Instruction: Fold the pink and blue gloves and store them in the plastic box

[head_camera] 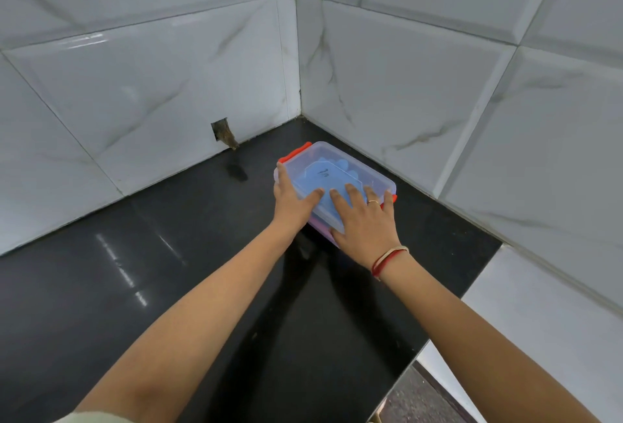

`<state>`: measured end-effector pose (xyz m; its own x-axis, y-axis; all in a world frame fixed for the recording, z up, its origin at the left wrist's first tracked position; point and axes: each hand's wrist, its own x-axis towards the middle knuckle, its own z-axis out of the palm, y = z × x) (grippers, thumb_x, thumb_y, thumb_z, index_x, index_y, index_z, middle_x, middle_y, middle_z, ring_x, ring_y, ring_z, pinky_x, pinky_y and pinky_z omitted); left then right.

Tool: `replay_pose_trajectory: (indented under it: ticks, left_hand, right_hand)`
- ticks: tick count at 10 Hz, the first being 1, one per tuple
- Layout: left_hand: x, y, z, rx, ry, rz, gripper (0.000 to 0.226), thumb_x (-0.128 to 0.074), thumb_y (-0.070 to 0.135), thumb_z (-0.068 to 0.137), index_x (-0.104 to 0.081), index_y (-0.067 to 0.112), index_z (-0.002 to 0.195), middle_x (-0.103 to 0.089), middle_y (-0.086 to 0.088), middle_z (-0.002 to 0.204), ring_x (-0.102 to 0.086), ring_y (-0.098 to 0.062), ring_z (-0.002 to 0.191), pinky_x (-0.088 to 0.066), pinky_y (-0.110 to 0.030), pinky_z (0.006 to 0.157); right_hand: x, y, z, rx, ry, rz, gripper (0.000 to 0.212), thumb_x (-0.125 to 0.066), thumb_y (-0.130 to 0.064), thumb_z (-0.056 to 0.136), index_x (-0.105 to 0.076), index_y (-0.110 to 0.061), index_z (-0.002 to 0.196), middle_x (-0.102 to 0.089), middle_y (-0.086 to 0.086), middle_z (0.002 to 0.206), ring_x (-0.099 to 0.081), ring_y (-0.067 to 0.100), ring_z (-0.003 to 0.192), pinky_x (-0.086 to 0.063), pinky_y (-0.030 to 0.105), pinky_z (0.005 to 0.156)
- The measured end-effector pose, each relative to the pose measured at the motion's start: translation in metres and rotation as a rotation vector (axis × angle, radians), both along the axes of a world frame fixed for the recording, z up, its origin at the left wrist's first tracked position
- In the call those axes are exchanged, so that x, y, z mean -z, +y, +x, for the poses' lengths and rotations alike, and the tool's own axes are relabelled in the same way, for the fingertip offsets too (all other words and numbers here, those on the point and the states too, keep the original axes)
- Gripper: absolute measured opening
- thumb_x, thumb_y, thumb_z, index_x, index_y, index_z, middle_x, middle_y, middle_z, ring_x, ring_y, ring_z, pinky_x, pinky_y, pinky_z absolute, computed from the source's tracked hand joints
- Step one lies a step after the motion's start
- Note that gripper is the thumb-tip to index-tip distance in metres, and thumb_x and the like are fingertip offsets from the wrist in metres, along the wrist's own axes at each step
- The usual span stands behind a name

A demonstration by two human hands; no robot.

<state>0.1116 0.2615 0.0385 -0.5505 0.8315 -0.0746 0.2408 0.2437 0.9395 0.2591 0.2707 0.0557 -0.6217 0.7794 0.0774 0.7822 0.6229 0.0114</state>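
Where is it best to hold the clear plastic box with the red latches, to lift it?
Probably by its two short ends, at the red latches, one hand from each side. The clear plastic box is long, and its lid is flat and smooth, offering nothing to grip.

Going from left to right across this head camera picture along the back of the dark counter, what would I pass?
Small broken hole in the tiled wall → left hand flat on the clear plastic box's lid → right hand wearing a ring, also on the lid → red clip at the box's right end → marble-patterned wall tiles.
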Motion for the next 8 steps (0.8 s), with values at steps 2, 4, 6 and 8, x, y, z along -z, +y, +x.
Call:
replay_pose_trajectory:
  ticks: [2, 4, 6, 8]
  left_hand:
    - [-0.002, 0.035, 0.015, 0.064, -0.008, -0.013, 0.101, -0.068, 0.028, 0.086, 0.011, 0.024, 0.15, -0.009, -0.009, 0.156, -0.027, -0.026, 0.138, -0.031, -0.039, 0.109]
    - [-0.008, 0.068, 0.034, 0.066, -0.012, -0.047, 0.1, -0.065, 0.029, 0.088, 0.014, 0.026, 0.149, -0.007, -0.01, 0.156, -0.029, -0.027, 0.137, -0.034, -0.036, 0.106]
    - [-0.008, 0.092, 0.039, 0.062, 0.011, -0.074, 0.1, -0.065, 0.031, 0.087, 0.014, 0.025, 0.149, -0.014, -0.012, 0.153, -0.033, -0.028, 0.134, -0.037, -0.038, 0.104]
    - [-0.015, 0.08, 0.04, 0.03, 0.067, -0.088, 0.105, -0.064, 0.041, 0.086, 0.017, 0.02, 0.148, -0.002, -0.015, 0.158, -0.016, -0.033, 0.143, -0.028, -0.044, 0.11]
  right_hand:
    - [0.001, 0.025, 0.013, 0.062, -0.012, 0.021, 0.061, -0.041, -0.048, 0.091, -0.022, -0.026, 0.144, -0.023, 0.008, 0.154, -0.022, 0.037, 0.14, -0.012, 0.063, 0.112]
    - [0.0, 0.061, 0.027, 0.095, 0.019, 0.014, 0.065, -0.047, -0.054, 0.087, -0.025, -0.03, 0.143, -0.025, 0.005, 0.154, -0.024, 0.034, 0.14, -0.01, 0.058, 0.114]
    - [-0.002, 0.083, 0.031, 0.109, 0.046, -0.008, 0.066, -0.05, -0.056, 0.085, -0.029, -0.031, 0.142, -0.028, 0.004, 0.153, -0.026, 0.033, 0.14, -0.009, 0.057, 0.114]
    - [-0.003, 0.087, 0.032, 0.109, 0.037, -0.042, 0.073, -0.041, -0.067, 0.083, -0.026, -0.03, 0.144, -0.023, 0.005, 0.155, -0.02, 0.031, 0.142, -0.006, 0.057, 0.115]
